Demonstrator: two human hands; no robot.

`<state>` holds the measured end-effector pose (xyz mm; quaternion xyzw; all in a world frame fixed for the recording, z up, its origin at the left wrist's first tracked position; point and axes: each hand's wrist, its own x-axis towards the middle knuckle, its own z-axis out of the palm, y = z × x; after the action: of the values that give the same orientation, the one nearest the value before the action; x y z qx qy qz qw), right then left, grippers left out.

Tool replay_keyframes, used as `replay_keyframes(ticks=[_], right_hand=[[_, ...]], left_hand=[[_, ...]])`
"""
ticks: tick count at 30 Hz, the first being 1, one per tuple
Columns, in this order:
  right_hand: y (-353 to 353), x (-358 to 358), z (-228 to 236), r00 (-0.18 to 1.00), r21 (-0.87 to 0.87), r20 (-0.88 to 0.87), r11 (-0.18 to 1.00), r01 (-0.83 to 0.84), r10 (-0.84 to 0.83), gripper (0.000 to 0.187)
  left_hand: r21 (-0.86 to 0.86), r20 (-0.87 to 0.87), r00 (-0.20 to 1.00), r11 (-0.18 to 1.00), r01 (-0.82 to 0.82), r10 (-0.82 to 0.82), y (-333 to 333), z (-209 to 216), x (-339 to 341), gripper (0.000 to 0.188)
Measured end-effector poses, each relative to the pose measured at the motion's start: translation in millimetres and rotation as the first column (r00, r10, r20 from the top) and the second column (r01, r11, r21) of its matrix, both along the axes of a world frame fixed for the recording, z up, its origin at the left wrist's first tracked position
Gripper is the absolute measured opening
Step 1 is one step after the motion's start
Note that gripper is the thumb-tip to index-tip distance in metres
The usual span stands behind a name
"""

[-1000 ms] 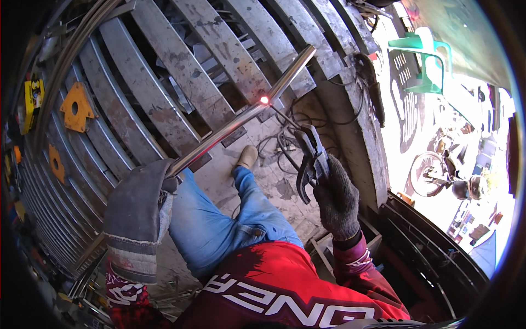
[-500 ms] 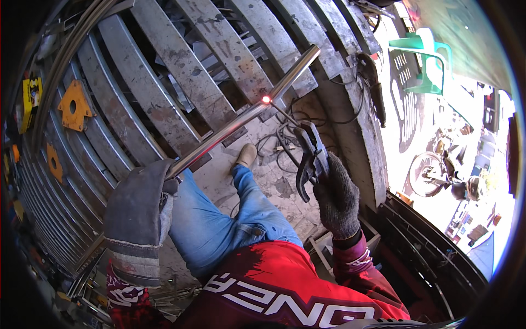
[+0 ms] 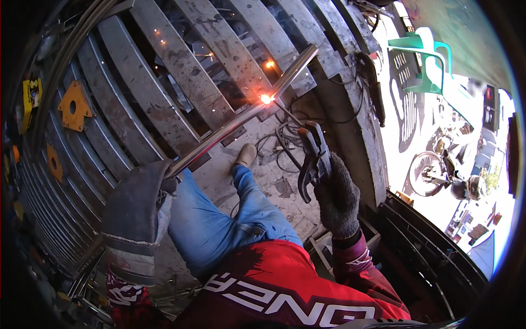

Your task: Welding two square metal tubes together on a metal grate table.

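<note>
A shiny metal tube [image 3: 219,135] lies slantwise over the edge of a slatted metal bench [image 3: 189,71]. My left hand [image 3: 137,200], in a thick dark welding glove, is closed round the tube's near end; the glove hides most of the fingers. In a grey knit glove, my right hand [image 3: 338,197] grips a dark electrode holder [image 3: 313,153]. From its jaws a thin welding electrode [image 3: 287,113] reaches up-left to the tube. A bright glowing spot [image 3: 267,98] shows where the electrode's tip meets the tube, and orange sparks fly over the slats.
Yellow magnetic welding squares [image 3: 75,106] sit on the bench at the left. Dark cables [image 3: 285,137] coil on the floor beyond my foot. A C-clamp [image 3: 371,88] hangs at the bench's right edge. Farther right stand a green plastic chair [image 3: 422,60] and a motorcycle [image 3: 446,172].
The glow at the electrode's tip has grown brighter, and sparks now scatter up and left over the bench. Both hands and the tube have hardly shifted.
</note>
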<state>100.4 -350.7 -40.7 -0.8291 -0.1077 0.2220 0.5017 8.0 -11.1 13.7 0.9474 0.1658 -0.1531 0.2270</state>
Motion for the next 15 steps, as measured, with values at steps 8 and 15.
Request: replay_keyframes(ticks=[8, 15], right_hand=[[-11, -1, -4, 0.990, -0.135, 0.111, 0.989, -0.066, 0.082, 0.062], [-5, -4, -2, 0.993, -0.026, 0.113, 0.999, -0.035, 0.038, 0.061]], left_hand=[[-0.052, -0.055, 0.998, 0.998, 0.019, -0.022, 8, -4, 5, 0.028], [-0.127, -0.160, 0.983, 0.985, -0.116, 0.095, 14, 2, 6, 0.028]])
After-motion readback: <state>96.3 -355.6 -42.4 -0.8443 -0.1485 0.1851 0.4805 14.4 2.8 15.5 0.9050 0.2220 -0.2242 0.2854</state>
